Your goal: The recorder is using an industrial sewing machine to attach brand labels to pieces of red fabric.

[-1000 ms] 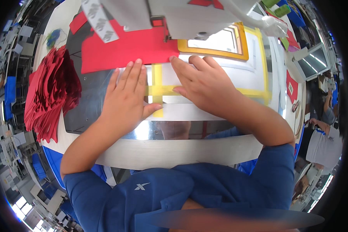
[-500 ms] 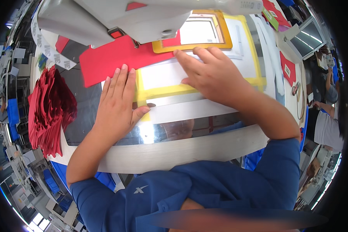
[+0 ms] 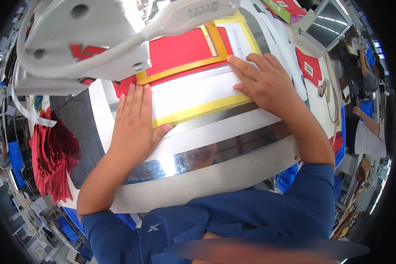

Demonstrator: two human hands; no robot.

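Note:
A red fabric piece (image 3: 178, 50) lies under a yellow rectangular frame (image 3: 187, 70) and fills most of the frame's window. My left hand (image 3: 134, 125) rests flat, its fingers stretched out and the fingertips at the fabric's near left edge. On the other side, my right hand (image 3: 270, 90) is open, with the index fingertip touching the fabric beside the frame's near right corner. Beneath both hands is a white template sheet (image 3: 193, 93) edged with yellow tape (image 3: 211, 108). The fabric's far edge is partly hidden by the white machine head (image 3: 114, 31).
A tall stack of red fabric pieces (image 3: 53, 158) stands at the left. Scissors (image 3: 323, 88), a red piece with a label (image 3: 310, 66) and a screen (image 3: 328, 24) are on the right. A shiny metal plate (image 3: 198, 158) runs along the near side.
The red fabric has shifted right under the yellow frame, now covering its window. My right hand has moved right along with the fabric's edge. The machine head appears further left and lower in view.

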